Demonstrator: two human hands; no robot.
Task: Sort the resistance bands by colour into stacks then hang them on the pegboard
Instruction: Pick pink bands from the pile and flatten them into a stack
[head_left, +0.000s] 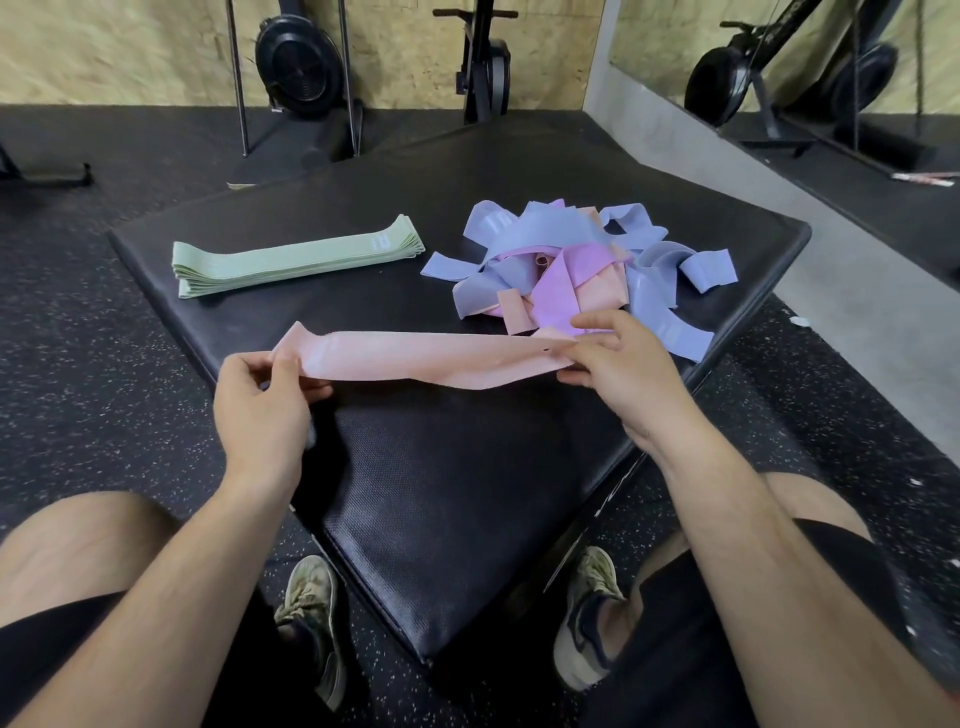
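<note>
1. Sorting is under way: the left hand (262, 395) and right hand (610, 358) each pinch an end of a pink band (415, 356), stretched flat over the near mat (441, 493).
2. A green stack (291, 260) lies far left; the mixed pile (571, 270) far right.
3. Next, probably lay the pink band down to start a pink stack.

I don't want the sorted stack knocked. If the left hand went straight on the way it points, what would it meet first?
Likely the green stack: the left hand, holding the pink band, points across the mat towards it, though depth is unclear.
</note>
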